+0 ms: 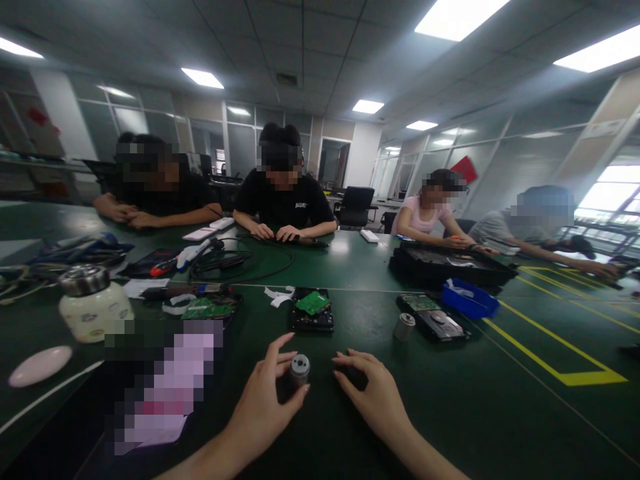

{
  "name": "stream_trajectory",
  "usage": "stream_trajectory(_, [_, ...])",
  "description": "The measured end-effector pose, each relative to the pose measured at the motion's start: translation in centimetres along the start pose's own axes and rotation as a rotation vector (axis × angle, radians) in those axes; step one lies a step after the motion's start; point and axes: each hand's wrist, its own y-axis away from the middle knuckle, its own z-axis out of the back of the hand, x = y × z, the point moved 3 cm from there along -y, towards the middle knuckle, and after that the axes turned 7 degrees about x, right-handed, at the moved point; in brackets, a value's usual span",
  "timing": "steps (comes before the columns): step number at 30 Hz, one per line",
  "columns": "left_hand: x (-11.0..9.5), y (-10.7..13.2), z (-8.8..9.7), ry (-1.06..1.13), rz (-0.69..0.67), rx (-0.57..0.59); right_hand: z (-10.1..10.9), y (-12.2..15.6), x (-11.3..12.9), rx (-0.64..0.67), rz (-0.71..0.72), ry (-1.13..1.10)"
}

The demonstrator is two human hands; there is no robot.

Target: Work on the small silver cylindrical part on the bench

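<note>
My left hand [267, 390] is curled around a small motor [300, 370], a silver metal cylinder that stands upright on the green table. Its thumb and fingers lie against the sides, while the index finger reaches out above. On the motor's top face I see a round centre and small holes. To the right, my right hand [373, 387] is open and holds nothing, its thumb apart from the fingers. Beyond both hands lies a black hard drive [313, 320] with a green circuit board [314, 303] on it. A second small motor [405, 327] stands farther right.
Near that motor are another hard drive [443, 325] and a blue tray [470, 300]. On the left stand a cream jar [95, 310] and a pink oval object [41, 367]. Cables [245, 263] and a black case [450, 263] lie farther back, where several people sit.
</note>
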Motion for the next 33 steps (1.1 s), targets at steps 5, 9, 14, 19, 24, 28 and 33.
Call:
stream_trajectory(5, [-0.3, -0.1, 0.0, 0.039, 0.001, 0.039, -0.1, -0.6, 0.7, -0.086, 0.084, -0.088])
stream_trajectory(9, [-0.7, -0.3, 0.1, -0.015, -0.005, 0.097, -0.8, -0.7, 2.4, -0.166, 0.202, -0.207])
stream_trajectory(14, [-0.8, -0.4, 0.1, -0.038, -0.046, 0.109, -2.3, -0.9, 4.3, -0.155, 0.305, -0.315])
stream_trajectory(19, [-0.2, -0.3, -0.1, -0.046, -0.065, 0.072, -2.6, -1.2, 5.3, -0.121, 0.355, -0.342])
stream_trajectory(24, [0.1, -0.4, -0.2, -0.066, -0.053, 0.043, -2.8, -1.2, 5.4, -0.087, 0.402, -0.343])
stream_trajectory(28, [0.0, -0.3, -0.2, -0.068, -0.068, 0.041, -2.9, -1.2, 5.3, -0.07, 0.426, -0.338])
stream_trajectory(33, [-0.5, -0.3, -0.1, -0.083, -0.066, 0.071, -2.9, -1.0, 5.2, -0.041, 0.374, -0.292])
